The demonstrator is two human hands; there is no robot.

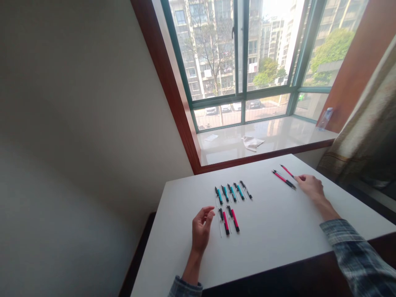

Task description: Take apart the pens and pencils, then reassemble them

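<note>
My right hand (310, 187) is at the right side of the white table, its fingertips closed on the near end of a red pen (287, 170). Just left of it lies a second red pen with black ends (284, 179). My left hand (202, 229) hovers at the left, fingers loosely curved and apart with nothing in them. Right beside it are two dismantled red pens, each a red barrel (226, 222) with a black part (220, 214) and a thin refill. Behind these stands a row of several taken-apart blue pens (231, 193), with a black and clear piece (246, 189) at the row's right end.
The white table (266, 247) meets a window sill (222, 150) at its far edge. On the sill are a crumpled cloth (253, 143), a flat white piece (211, 137) and a clear bottle (325, 119). A wall rises at left; a curtain (355, 128) hangs at right.
</note>
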